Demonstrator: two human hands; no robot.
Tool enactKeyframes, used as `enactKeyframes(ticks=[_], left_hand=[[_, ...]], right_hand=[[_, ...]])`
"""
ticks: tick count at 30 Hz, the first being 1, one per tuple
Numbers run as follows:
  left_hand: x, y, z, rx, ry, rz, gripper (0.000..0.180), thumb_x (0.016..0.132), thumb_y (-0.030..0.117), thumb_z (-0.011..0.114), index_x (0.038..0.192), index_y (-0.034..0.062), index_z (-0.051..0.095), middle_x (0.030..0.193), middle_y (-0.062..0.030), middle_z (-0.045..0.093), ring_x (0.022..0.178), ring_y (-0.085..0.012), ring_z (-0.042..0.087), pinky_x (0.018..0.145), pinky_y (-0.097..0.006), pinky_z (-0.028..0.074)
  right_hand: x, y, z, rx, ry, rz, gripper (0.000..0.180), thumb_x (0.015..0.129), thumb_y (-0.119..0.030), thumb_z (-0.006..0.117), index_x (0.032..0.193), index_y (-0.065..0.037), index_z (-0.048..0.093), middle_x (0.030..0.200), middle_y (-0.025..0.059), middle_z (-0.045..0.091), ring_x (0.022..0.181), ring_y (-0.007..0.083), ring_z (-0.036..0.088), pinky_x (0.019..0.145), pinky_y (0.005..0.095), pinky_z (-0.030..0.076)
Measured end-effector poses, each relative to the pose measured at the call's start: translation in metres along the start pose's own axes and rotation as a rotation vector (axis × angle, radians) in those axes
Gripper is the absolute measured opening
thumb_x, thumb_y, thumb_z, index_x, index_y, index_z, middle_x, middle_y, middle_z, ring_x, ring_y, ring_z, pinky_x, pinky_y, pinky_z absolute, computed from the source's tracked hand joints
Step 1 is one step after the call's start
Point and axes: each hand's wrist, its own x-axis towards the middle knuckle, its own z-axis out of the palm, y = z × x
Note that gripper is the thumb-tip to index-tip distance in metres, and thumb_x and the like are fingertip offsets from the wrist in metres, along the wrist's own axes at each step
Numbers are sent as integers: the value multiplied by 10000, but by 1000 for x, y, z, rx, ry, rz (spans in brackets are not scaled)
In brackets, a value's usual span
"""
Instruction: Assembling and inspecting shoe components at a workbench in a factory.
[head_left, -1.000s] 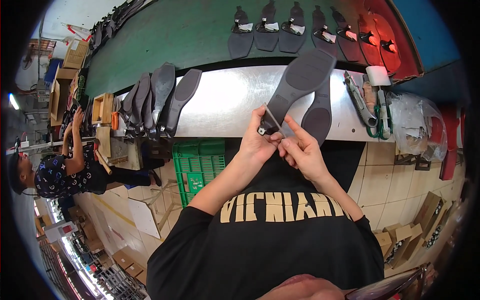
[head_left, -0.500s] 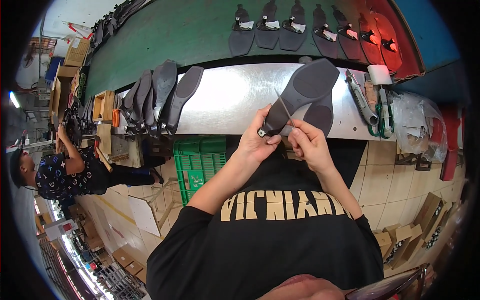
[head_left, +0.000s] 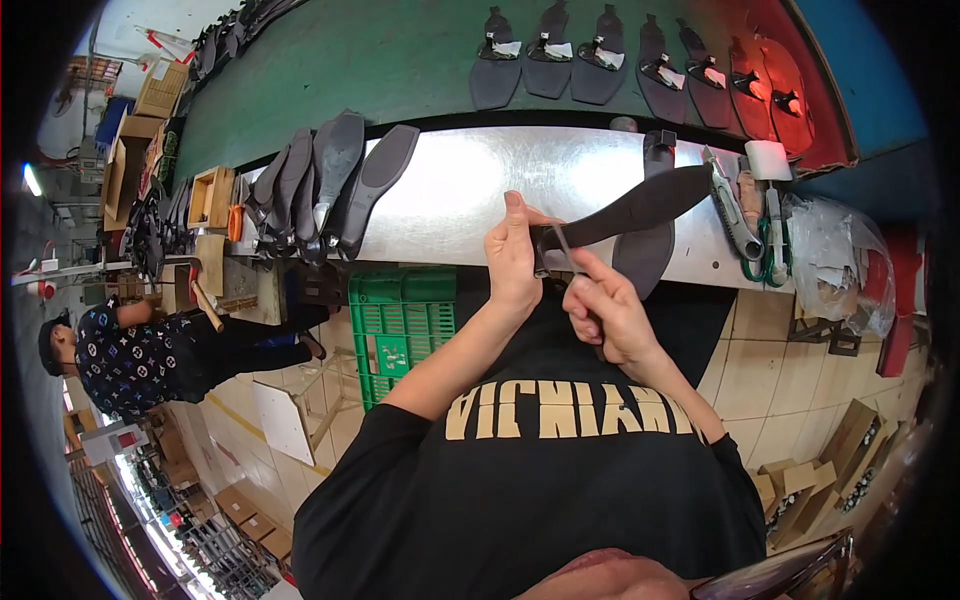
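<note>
The left hand pinches the dark shoe sole by its heel; the right hand, closed on a thin tool, should work steadily just beside that grip.

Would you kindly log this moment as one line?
left hand: grips heel end of dark shoe sole | right hand: holds thin tool at sole | over metal bench

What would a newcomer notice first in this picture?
At centre, the left hand holds a dark shoe sole by its heel end while the right hand works a thin tool at it. More soles lean in a row on the shiny metal bench, at its left.
</note>
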Motion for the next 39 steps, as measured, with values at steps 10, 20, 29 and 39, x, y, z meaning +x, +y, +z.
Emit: enactKeyframes(ticks=[10,20,29,39], left_hand=[[8,37,-5,242,-168,263,1004,962,675,-23,649,-31,619,670,-63,548,655,-171,510,704,-275,408],[19,37,-17,-389,-299,-211,667,974,619,329,779,56,628,742,-51,580,728,-173,583,799,-354,466],[15,20,-7,-853,-94,-576,354,960,346,583,672,148,534,692,11,576,680,-182,628,842,-366,486],[55,26,-35,-743,58,-382,510,866,618,615,841,110,587,761,-20,585,703,-208,584,692,-363,542]], right_hand=[[3,-1,-5,-946,179,-687,293,895,16,584,1186,-22,602,763,101,628,598,147,599,566,262,478],[-10,-15,13,-1117,125,-814,194,850,25,632,1038,-20,649,767,115,639,636,244,638,563,312,495],[10,-5,11,-1124,290,-756,27,895,-15,608,915,-5,593,737,166,599,618,339,606,553,367,467],[8,12,43,-1048,75,-595,29,899,-14,594,889,4,614,694,101,582,569,172,575,538,302,446]])
